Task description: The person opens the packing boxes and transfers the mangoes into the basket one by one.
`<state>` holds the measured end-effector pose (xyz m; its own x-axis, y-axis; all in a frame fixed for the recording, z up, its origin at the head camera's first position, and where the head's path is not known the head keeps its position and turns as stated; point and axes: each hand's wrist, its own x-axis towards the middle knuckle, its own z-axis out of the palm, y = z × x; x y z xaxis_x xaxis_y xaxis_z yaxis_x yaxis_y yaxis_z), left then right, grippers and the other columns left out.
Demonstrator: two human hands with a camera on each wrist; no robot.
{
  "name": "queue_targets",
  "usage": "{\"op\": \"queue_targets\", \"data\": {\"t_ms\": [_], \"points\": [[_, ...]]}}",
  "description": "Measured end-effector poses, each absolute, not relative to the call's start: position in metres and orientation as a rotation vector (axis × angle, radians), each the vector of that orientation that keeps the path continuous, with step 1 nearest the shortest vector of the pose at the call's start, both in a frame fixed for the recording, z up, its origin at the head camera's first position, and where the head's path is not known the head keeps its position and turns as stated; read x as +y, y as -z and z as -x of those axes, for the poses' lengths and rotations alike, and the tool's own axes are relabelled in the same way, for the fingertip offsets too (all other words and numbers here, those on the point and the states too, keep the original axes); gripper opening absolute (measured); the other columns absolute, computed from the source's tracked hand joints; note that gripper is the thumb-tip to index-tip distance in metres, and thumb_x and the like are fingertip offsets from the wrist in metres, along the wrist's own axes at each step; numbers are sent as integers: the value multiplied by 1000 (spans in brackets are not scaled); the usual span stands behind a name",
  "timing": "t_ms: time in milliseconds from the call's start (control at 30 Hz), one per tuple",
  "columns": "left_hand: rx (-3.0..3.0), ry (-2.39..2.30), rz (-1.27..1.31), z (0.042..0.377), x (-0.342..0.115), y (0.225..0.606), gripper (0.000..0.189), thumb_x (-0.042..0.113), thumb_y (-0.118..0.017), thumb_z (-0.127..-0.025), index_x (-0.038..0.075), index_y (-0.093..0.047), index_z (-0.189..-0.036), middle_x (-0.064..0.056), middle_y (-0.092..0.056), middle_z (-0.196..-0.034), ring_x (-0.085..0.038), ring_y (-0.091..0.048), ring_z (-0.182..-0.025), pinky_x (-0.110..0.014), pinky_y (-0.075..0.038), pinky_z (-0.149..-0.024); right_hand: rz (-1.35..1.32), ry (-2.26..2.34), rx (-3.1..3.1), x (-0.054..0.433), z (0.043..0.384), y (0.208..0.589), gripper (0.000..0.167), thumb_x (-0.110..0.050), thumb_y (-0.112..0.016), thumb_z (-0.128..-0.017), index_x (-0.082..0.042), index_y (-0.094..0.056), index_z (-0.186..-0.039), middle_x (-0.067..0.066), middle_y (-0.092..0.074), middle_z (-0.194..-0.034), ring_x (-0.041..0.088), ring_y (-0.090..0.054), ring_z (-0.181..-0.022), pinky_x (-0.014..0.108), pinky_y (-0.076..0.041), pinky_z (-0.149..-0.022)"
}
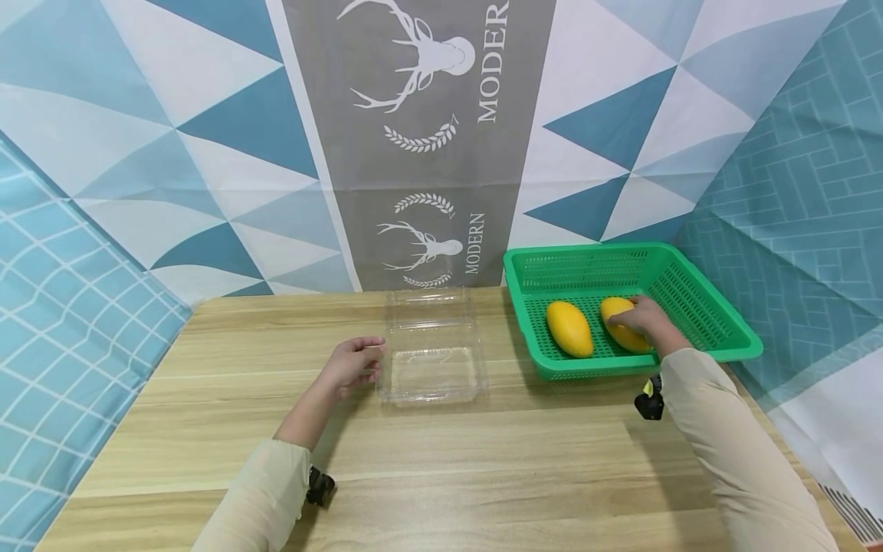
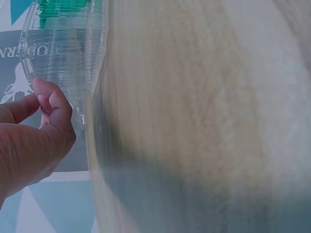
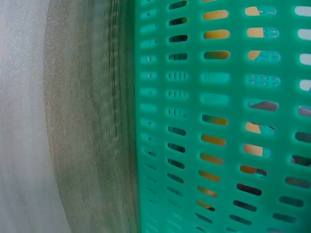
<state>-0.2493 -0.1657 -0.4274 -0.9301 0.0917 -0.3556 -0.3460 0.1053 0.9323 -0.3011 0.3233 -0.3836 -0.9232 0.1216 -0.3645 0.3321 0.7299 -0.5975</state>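
Note:
A clear plastic clamshell container (image 1: 433, 372) stands on the table with its lid tipped back. My left hand (image 1: 355, 364) is at its left edge; in the left wrist view, thumb and index finger (image 2: 47, 88) pinch the rim. Two yellow mangoes lie in a green plastic basket (image 1: 534, 337) at the right. Reaching over the basket's near wall, my right hand (image 1: 647, 318) grips the right mango (image 1: 624, 337) from above. The left mango (image 1: 570, 330) rests beside it, untouched. In the right wrist view the slotted basket wall (image 3: 228, 111) hides most of the hand and fruit.
The wooden table (image 1: 441, 475) runs up to a patterned backdrop (image 1: 441, 161) behind the container and basket. Another patterned sheet (image 1: 814, 253) hangs close to the basket's right side. Black wrist cameras sit under both sleeves.

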Motion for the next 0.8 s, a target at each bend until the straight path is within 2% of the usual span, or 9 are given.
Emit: {"op": "queue_targets", "data": {"t_ms": [467, 600, 800], "points": [[2073, -1894, 241, 249, -166, 428, 42, 13, -51, -96, -4, -41, -133, -4, -47, -96, -9, -50, -70, -17, -49, -61, -396, 979, 2657, 325, 297, 381, 83, -25, -53, -89, 10, -3, -145, 40, -19, -139, 46, -36, -116, 55, -41, -93], [2072, -1895, 241, 249, -166, 429, 42, 12, -51, -96, -3, -41, -134, -3, -48, -95, -9, -50, -71, -17, -50, -62, -389, 957, 2671, 326, 296, 379, 82, -27, -53, -90, 10, -5, -145, 40, -17, -141, 48, -34, -119, 56, -40, -95], [2076, -1894, 239, 249, -166, 429, 42, 12, -51, -96, -4, -42, -133, -4, -49, -94, -9, -51, -69, -16, -50, -60, -382, 927, 2698, 328, 295, 376, 80, -32, -50, -93, 10, -7, -145, 39, -10, -145, 52, -24, -129, 59, -34, -102]]}}
